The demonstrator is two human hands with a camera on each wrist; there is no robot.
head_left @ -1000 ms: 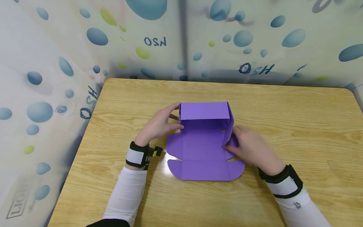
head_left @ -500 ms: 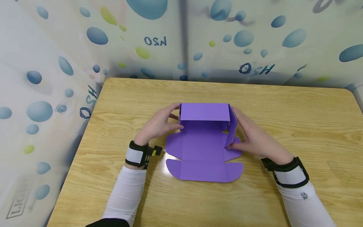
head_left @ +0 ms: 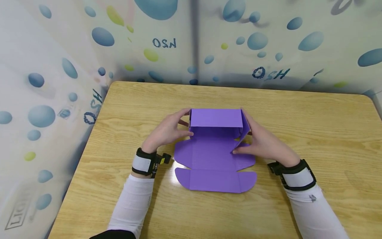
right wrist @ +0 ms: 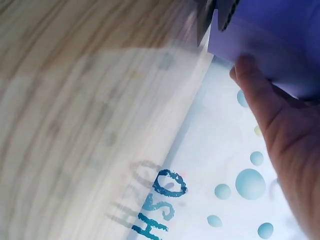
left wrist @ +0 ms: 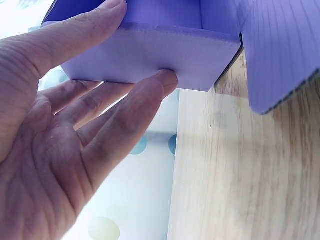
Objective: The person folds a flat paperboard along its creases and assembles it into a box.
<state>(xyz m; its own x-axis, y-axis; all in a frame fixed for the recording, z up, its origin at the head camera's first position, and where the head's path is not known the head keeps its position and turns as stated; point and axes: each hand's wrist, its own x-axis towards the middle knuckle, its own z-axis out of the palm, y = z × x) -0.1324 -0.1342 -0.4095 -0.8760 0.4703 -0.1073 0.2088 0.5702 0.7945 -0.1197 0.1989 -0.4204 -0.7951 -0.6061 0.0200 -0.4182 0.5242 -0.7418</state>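
Observation:
A purple cardboard box [head_left: 216,118], partly folded, stands on the table with its far part raised and its front panel [head_left: 213,181] lying flat. My left hand [head_left: 168,131] grips the raised left side. In the left wrist view the thumb lies over the edge of the left side wall [left wrist: 145,55] and the fingers rest against its outside. At the right, my right hand [head_left: 264,141] holds the angled side flap [head_left: 243,134], thumb at its near corner and fingers along the outer face. The right wrist view shows only part of that hand [right wrist: 280,120] against the purple card.
The wooden table [head_left: 313,139] extends around the box on all sides. Behind it and to the left stands a pale wall covering [head_left: 173,63] with blue and green spots. Rounded side tabs [head_left: 182,152] of the box spread flat on the tabletop.
My right hand's fingers have moved up and away along the right flap's outside. The flap swung outward, then inward again with the thumb at its corner. My left hand has stayed put.

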